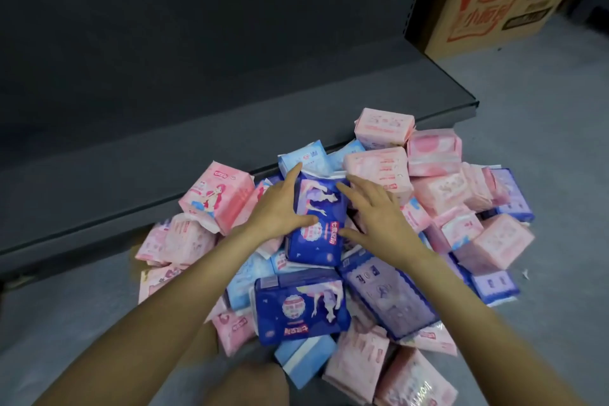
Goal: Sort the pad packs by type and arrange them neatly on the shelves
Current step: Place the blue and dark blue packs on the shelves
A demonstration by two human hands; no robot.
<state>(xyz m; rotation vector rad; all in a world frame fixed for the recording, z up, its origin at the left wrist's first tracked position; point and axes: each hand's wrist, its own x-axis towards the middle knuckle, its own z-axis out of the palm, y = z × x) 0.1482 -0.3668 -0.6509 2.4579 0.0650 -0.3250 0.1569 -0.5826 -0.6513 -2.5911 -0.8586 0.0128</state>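
Note:
A heap of pad packs lies on the grey floor against a low dark shelf (158, 175). On top of the heap is a dark blue pack (321, 227). My left hand (280, 208) holds its left side, thumb across the printed face and fingers along the edge. My right hand (379, 211) rests on the pack's right edge with fingers spread and fairly straight. Around it lie a second dark blue pack (300, 306), a violet pack (385, 297), light blue packs (306, 155) and several pink packs (384, 125), one printed with a cartoon figure (217, 198).
The shelf board is bare and dark, its front lip running diagonally from lower left to upper right. A brown cardboard box (487, 0) stands at the shelf's right end. Grey floor (543, 102) spreads right of the heap. My knees show at the bottom edge.

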